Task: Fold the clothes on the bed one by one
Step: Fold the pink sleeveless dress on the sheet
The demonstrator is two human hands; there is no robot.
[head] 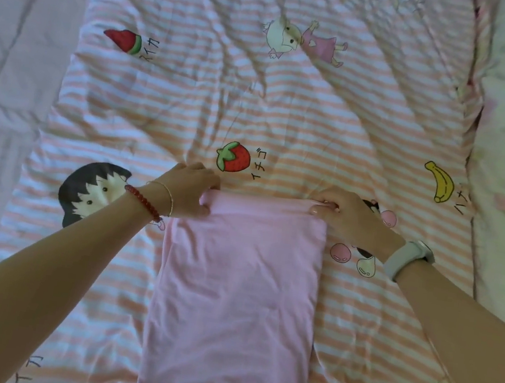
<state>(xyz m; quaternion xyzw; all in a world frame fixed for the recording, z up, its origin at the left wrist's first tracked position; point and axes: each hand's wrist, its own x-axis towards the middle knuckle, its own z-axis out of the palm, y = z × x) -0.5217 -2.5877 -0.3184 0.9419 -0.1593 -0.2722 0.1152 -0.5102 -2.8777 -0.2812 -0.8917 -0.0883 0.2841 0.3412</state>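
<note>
Both hands are pinching the far corners of the pink garment point(236, 286), left hand point(188, 190) and right hand point(349, 219); it is lying between them on the bed point(289, 105). Keeping the edge taut and level should help when folding toward the body.

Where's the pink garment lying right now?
In the head view the pink garment lies lengthwise at lower centre on the striped bedsheet, its far edge just below the strawberry print, pinched by the left hand and right hand.

A long pale pink cotton garment point(234, 302) lay folded into a narrow strip on the pink-and-white striped cartoon-print quilt point(304, 111). The left hand point(189, 190) and right hand point(350, 216) pinched its far corners, lifting that edge slightly.
</note>
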